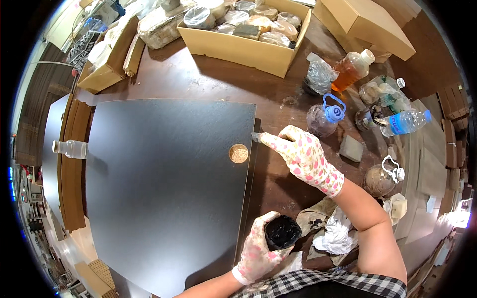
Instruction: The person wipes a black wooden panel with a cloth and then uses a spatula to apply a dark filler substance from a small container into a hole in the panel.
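Note:
My left hand (pixel 259 248), in a floral glove, is wrapped round a small round pot (pixel 283 232) of black paste, close to my body. The matching gloved right hand (pixel 300 154) pinches a small grey scraper blade (pixel 256 137), its index finger stretched along it. The blade's tip meets the right edge of a large dark grey panel (pixel 169 188), near the top corner. Most of the tool is hidden by my fingers. Just left of it, a round hole or recess (pixel 239 153) in the panel shows a chipboard-coloured inside.
A cardboard box (pixel 238 52) of bagged containers stands at the back. Bottles, including one of orange liquid (pixel 350 72) and a clear water bottle (pixel 405 122), crowd the right. A grey block (pixel 351 148), rags (pixel 335 236) and a small clear bottle (pixel 70 149) also lie around.

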